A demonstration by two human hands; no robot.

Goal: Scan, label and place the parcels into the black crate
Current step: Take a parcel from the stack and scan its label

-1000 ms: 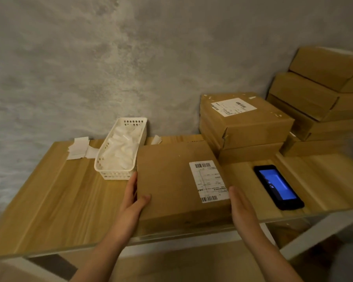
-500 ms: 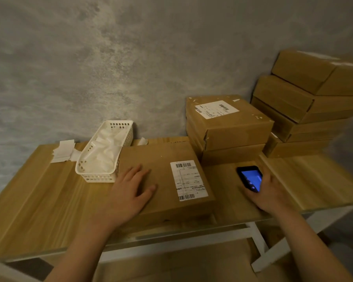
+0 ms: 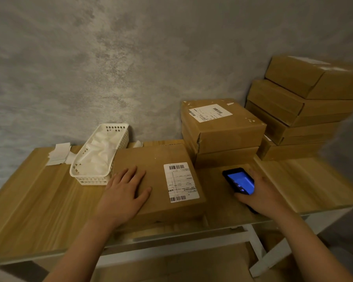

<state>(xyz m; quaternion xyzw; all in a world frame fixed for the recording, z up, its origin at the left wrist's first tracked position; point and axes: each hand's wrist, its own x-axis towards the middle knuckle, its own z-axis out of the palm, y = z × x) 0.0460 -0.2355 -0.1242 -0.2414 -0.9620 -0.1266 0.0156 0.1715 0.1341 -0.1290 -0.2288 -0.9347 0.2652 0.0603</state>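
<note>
Parcel (image 3: 151,180) lies flat at the desk (image 3: 39,200) front edge, long axis running front to back, label (image 3: 180,182) barcodes toward the near and far ends. Left hand (image 3: 124,192) rests flat on it, fingers straight. Right hand (image 3: 261,192) grips the scanner (image 3: 239,181). Risks: a misaligned scan missing the barcode; parcel slipping off the edge.

Parcels, basket and scanner spread across the worktop (image 3: 39,210).
A flat parcel (image 3: 157,180) lies mid-frame; the basket (image 3: 99,157) touches its left edge, loose labels (image 3: 58,154) further left, stacked parcels (image 3: 222,129) behind right, the scanner (image 3: 239,181) right.
</note>
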